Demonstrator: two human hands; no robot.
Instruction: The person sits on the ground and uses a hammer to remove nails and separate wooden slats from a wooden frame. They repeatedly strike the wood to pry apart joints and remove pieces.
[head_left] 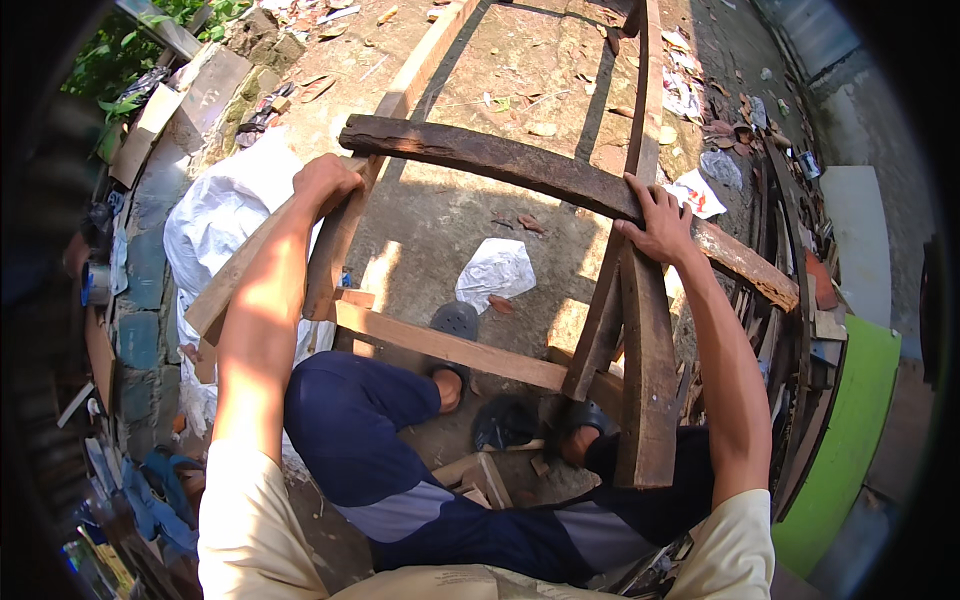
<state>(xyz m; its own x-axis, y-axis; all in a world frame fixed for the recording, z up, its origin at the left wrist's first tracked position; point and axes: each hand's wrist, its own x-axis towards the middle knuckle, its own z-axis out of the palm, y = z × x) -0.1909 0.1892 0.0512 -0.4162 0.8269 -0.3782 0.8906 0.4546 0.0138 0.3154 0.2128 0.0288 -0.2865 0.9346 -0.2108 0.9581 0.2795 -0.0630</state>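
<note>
A dark, weathered wooden beam [500, 168] lies across the two long side rails of a wooden frame, the left rail [425, 65] and the right rail [650, 85]. My left hand [325, 182] is closed round the upper end of a lighter plank [238, 268], beside the left end of the beam. My right hand [660, 222] grips the beam near its right part, fingers over the wood. Just below that hand a short brown timber piece [648, 380] slants toward me. A lighter crossbar [450, 347] joins the frame near my knees.
White sacking [225, 215] lies at the left, and a crumpled white bag [497, 270] rests inside the frame. Scrap wood and a green panel [840, 440] line the right side. My feet stand close to the crossbar, by a black bundle [505, 422]. Dry leaves litter the ground.
</note>
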